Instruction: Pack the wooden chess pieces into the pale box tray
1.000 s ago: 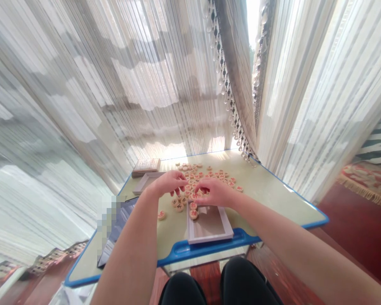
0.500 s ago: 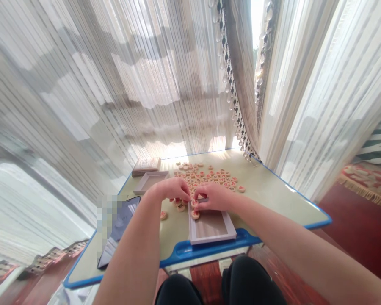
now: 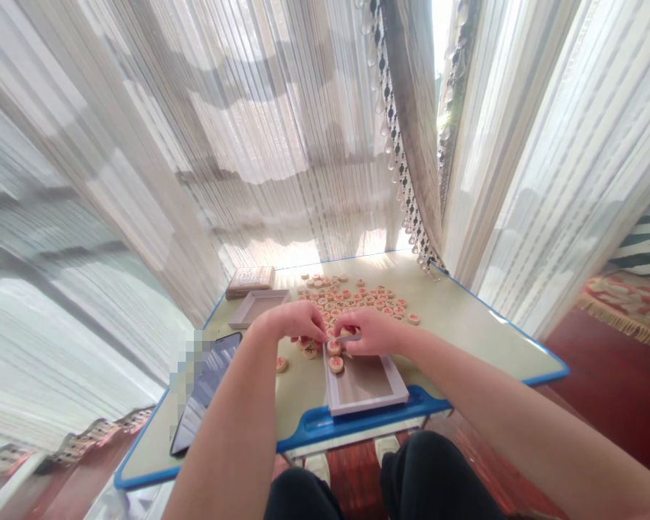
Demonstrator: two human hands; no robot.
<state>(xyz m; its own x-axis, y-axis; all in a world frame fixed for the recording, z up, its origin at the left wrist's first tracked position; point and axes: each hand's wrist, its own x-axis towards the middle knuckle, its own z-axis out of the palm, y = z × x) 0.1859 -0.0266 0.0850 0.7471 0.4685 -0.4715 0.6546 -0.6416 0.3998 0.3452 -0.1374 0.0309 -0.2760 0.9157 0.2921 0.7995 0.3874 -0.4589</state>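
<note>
Two round pieces (image 3: 336, 365) line the left edge of the shallow box (image 3: 369, 381), by the surface (image 3: 477, 325)'s near edge. Left hand (image 3: 301, 321) and right hand (image 3: 375, 330) adjoin the box's far-left corner, fingers curled; whether they grip anything cannot be told.

left grip (image 3: 318, 336), right grip (image 3: 342, 337) | near far-left corner, tray (image 3: 369, 377) | red-marked discs (image 3: 336, 365) inside | loose pieces (image 3: 348, 303) beyond

Pieces (image 3: 335, 365) beige, red or black characters. Nearer tray (image 3: 371, 380) white-rimmed, grey-brown inside. Desk (image 3: 466, 336) pale green, blue-edged. Curtain (image 3: 260, 130) striped white-grey.
</note>
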